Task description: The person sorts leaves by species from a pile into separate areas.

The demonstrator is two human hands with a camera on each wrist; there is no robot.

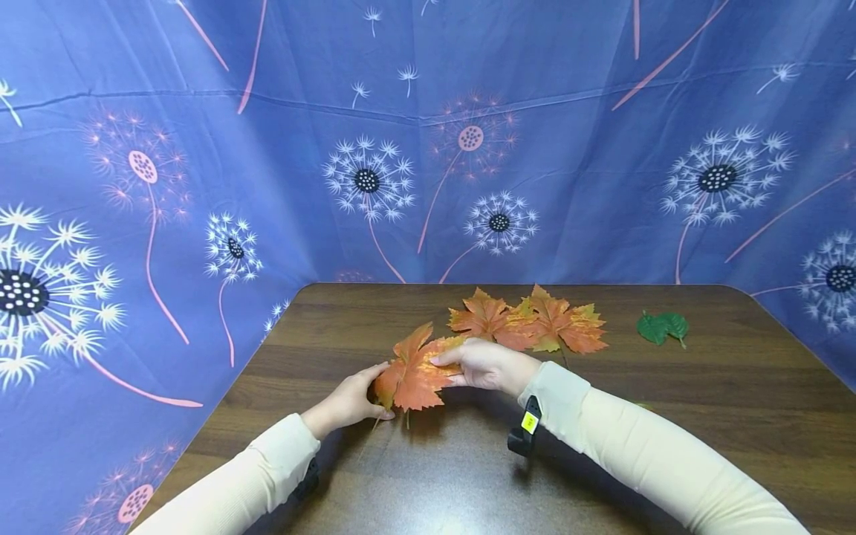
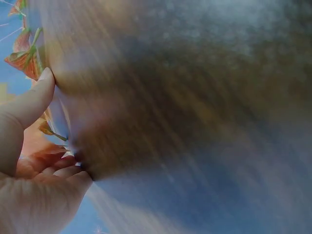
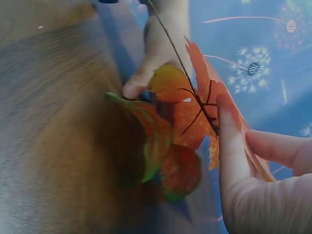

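My right hand (image 1: 491,364) pinches an orange maple leaf (image 1: 417,375) at its right side. In the right wrist view, the thumb (image 3: 231,141) presses the leaf's underside near its dark stem. My left hand (image 1: 351,397) curves around the leaf's left edge, thumb low and fingers above. In the left wrist view its thumb (image 2: 36,100) and fingers are spread, orange foliage between them; whether they grip it is unclear. Beneath the maple leaf, a red leaf with green edges (image 3: 181,170) reaches toward the left thumb. Two orange-yellow maple leaves (image 1: 491,319) overlap behind my right hand.
Green leaves (image 1: 662,327) lie at the far right of the brown wooden table (image 1: 709,386). A blue dandelion-print cloth (image 1: 414,89) hangs behind and at the sides. A small yellow-green tip (image 1: 643,406) shows behind my right sleeve.
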